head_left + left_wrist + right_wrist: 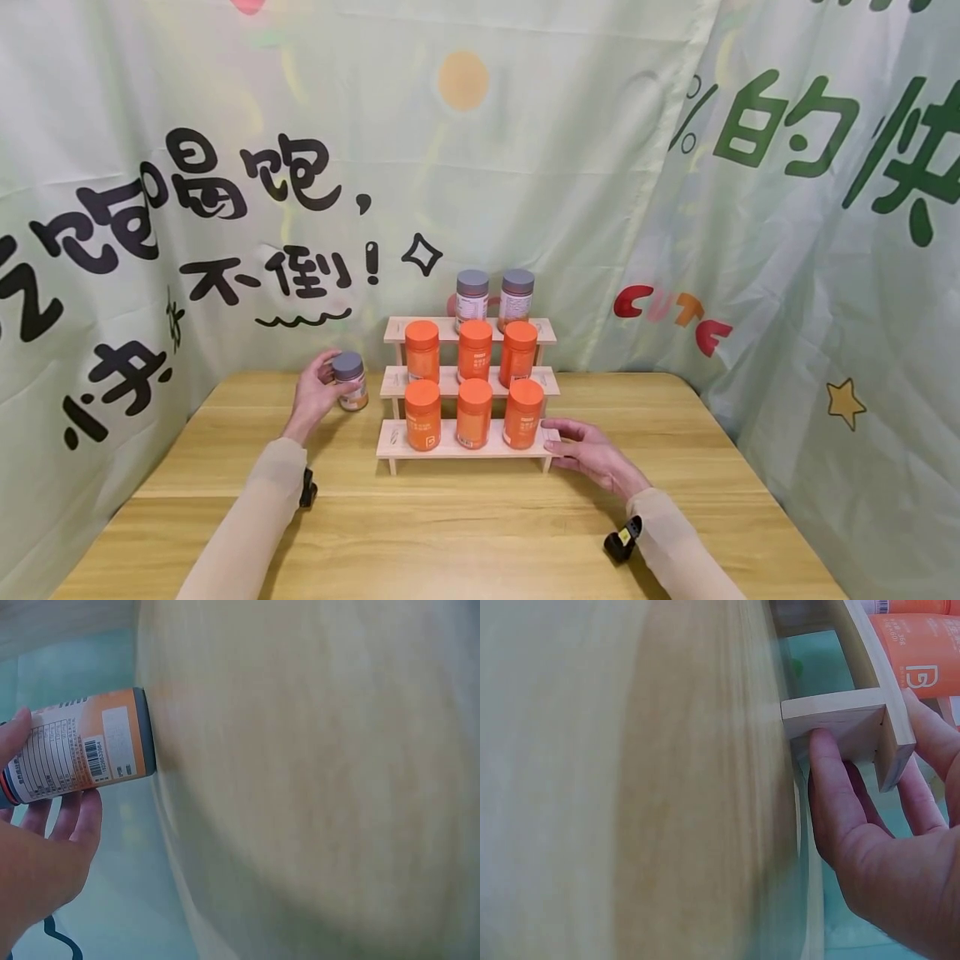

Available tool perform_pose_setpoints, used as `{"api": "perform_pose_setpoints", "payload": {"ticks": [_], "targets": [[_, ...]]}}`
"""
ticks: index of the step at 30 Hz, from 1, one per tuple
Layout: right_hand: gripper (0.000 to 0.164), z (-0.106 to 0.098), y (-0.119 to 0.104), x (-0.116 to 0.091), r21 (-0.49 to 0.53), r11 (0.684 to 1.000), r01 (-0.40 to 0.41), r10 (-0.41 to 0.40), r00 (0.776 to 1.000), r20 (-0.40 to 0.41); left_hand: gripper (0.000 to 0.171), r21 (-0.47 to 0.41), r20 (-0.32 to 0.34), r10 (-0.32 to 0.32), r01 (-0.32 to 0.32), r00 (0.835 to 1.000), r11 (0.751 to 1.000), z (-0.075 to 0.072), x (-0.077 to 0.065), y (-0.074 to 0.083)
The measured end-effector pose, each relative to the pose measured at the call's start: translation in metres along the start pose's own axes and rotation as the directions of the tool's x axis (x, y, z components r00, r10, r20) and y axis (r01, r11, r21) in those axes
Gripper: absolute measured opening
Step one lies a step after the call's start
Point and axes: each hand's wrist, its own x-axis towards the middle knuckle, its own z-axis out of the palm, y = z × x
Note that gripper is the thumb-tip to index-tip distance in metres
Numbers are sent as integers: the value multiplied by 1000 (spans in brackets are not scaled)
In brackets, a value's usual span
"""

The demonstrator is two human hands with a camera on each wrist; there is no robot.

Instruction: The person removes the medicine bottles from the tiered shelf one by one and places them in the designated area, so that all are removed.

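My left hand (313,395) holds a small supplement bottle (350,385) with a grey cap, left of a three-tier wooden display rack (468,450). In the left wrist view the bottle (82,746) shows a white and orange label with a barcode, its base right at the tabletop. My right hand (592,458) grips the right end of the rack's lowest tier. Seen from the right wrist, fingers (829,761) lie against the rack's leg (840,724), with another digit at the shelf board beside an orange bottle (919,656).
Orange bottles fill the lower tier (472,417) and middle tier (519,354), three on each. Two grey-capped bottles (472,296) stand on the top tier. Behind the wooden table (450,533) hangs a printed curtain (540,167), close to its back and side edges.
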Motion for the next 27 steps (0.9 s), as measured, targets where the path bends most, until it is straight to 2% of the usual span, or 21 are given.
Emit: {"api": "perform_pose_setpoints", "payload": {"ticks": [3,17,27], "targets": [[54,0,0,0,-4,1000,-2,2,1000,3,81,-3,5,-8,8,1000,1000,0,0,0],[54,1,-2,-1,-3,1000,-6,6,1000,-4,81,-22,49,31,-30,998,999,4,0,1],[52,1,-3,0,16,1000,-6,6,1000,-4,79,-11,53,32,-31,998,999,4,-1,2]]}}
